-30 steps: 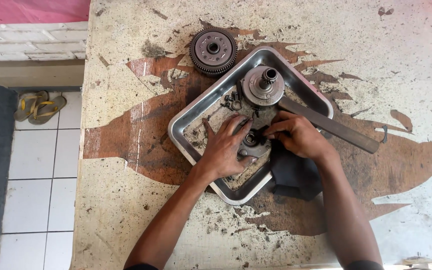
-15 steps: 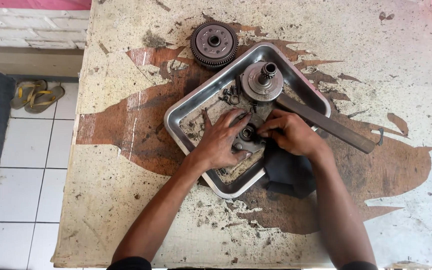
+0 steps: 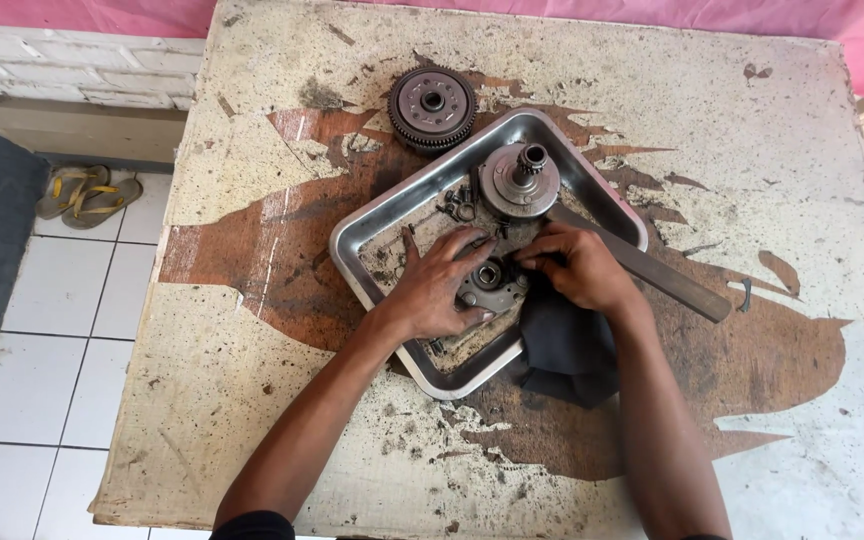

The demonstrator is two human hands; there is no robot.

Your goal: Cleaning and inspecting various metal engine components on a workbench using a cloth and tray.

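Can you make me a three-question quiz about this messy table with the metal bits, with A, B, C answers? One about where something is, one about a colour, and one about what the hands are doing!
1. Where is the big round toothed metal gear?
A. inside the tray
B. on the table just outside the tray's far corner
C. on the tiled floor

2. What colour is the crumpled cloth under the right wrist?
A. dark grey
B. yellow
C. white

3. What are the left hand and right hand doing?
A. resting flat on bare table
B. both holding the small round metal part
C. lifting the tray

Answers: B, the gear lies on the worn table beside the shiny rectangular metal tray. A, the cloth is dark grey. B, both hands have their fingers on the small part inside the tray.
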